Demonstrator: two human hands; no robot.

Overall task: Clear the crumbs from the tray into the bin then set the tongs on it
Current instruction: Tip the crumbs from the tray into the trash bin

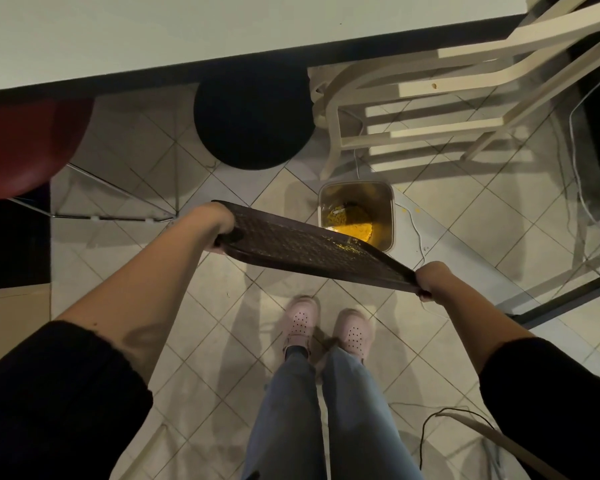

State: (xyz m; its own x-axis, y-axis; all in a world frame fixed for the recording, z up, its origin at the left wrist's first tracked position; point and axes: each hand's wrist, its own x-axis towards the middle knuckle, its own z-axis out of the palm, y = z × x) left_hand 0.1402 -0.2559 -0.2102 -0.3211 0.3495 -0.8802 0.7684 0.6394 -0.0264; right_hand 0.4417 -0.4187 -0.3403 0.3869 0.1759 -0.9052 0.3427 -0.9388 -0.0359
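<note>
One broad white tabletop (187, 36) fills the top of the view, well beyond the small clear squarish plastic bin (391, 216) that stands on the pale diagonal-tiled floor (222, 306). Left of the bin and far from it a dark red rounded chair seat (25, 143) is cut off by the frame edge. A black round stool top (253, 123) sits beyond the bin to its left, and a cream wooden chair frame (430, 98) rises just behind it. The dark brown textured rectangular tray (291, 244) is held in the air on the near side of the bin, tilted, with its far right edge overlapping the bin's near left corner. Inside the bin lies a heap of yellow crumbs (355, 228), with something pale among them that is too small to make out. The left hand (219, 220) grasps the tray end farthest from the bin. The right hand (430, 280) grasps the near end, right of the bin's near wall, with its fingers curled under the edge and mostly hidden. A pair of pink perforated clogs (300, 320) stands nearer than the bin, under the tray. A thin scatter of yellow crumbs on the tray (343, 247) collects at the edge against the bin. A white cable (417, 233) runs along the floor just right of the bin.
</note>
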